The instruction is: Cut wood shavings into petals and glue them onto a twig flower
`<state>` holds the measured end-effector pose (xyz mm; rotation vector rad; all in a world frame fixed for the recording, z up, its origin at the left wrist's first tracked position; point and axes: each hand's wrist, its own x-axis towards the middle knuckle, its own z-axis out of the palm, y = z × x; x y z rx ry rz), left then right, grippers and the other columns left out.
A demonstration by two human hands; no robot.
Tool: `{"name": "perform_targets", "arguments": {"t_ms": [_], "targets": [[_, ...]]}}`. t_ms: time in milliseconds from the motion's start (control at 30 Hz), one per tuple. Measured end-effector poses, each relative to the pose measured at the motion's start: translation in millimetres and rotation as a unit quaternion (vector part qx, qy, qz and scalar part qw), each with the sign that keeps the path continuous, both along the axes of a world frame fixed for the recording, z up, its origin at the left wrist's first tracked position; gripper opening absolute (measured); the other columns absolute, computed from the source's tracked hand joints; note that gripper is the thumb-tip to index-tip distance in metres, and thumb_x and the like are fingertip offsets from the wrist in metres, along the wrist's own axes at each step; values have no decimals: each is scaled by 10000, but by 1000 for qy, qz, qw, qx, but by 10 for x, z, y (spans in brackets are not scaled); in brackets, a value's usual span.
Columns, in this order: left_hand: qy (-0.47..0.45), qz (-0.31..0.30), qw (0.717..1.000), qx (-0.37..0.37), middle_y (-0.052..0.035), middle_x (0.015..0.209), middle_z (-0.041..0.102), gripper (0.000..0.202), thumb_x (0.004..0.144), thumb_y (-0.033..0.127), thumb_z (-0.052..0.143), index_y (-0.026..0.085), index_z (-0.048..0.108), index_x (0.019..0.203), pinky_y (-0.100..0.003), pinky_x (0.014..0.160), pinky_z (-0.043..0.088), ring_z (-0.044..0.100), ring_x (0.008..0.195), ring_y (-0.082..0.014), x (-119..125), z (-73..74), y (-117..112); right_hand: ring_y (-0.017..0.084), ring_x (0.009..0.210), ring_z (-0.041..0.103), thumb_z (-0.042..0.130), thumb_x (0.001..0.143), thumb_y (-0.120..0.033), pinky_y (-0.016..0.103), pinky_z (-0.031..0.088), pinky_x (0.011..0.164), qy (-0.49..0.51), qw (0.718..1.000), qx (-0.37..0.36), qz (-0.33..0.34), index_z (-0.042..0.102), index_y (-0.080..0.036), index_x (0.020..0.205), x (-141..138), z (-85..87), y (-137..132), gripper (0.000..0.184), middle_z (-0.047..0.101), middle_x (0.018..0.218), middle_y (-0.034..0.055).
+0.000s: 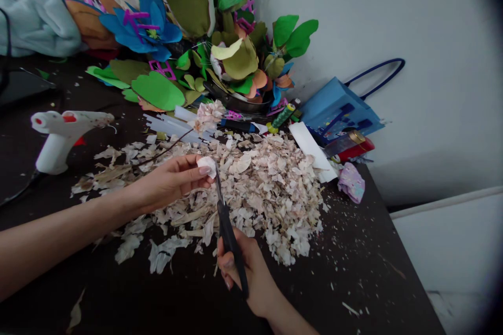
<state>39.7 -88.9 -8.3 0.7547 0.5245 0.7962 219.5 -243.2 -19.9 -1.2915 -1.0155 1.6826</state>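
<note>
Between the thumb and fingers of my left hand [178, 180] is pinched a small whitish piece, petal-like [207, 166]. My right hand [247, 267] grips the black handles of a pair of scissors [226, 220]. Their blades point away from me and reach the right edge of the petal-like piece; whether they are cutting into it I cannot tell. Under and around both hands spreads a heap of pale, dry-looking scraps [275, 193]. Just beyond my left hand, a thin brown stem [168, 147] carries a pale pink flower cluster [210, 114].
A white glue gun [58, 133] stands at left with its cord. Clear glue sticks [173, 126] lie behind the heap, before colourful artificial flowers [161, 89]. At right are a blue bag [338, 107], a white strip [312, 152] and a crumpled lilac piece [351, 183] near the table edge.
</note>
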Motion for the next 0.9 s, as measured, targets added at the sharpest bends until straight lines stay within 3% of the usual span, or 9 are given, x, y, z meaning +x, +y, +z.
{"name": "perform_targets", "arguments": {"t_ms": [233,433,633,900], "targets": [[37,-37,998,25,-30,770,731,162,721,272,827,160,731,787,-178,713,559,671,721,-111,-49,7,98,41,391,353,720,735,-611,174,280,391,-4,1000,-7,-2,506,-171,768,-21,69,20,490,443,531,-78],[66,-21,997,28,-43,811,729,199,698,297,840,160,737,798,-184,687,560,662,728,-120,-62,40,110,41,384,359,729,702,-641,178,294,389,20,999,-4,-29,503,-177,767,-5,28,25,520,446,546,-78],[63,-18,998,5,-14,747,700,170,697,269,837,163,721,760,-194,693,555,644,687,-109,-51,15,74,71,513,401,604,754,-732,211,350,492,-28,997,66,13,516,-173,879,55,66,24,580,470,662,-37],[37,-34,999,-17,-6,728,696,89,762,229,789,161,734,780,-144,645,523,613,647,-78,-48,71,-12,81,500,430,532,793,-751,224,359,496,-36,997,73,15,502,-171,904,66,65,37,591,466,641,-35]]}}
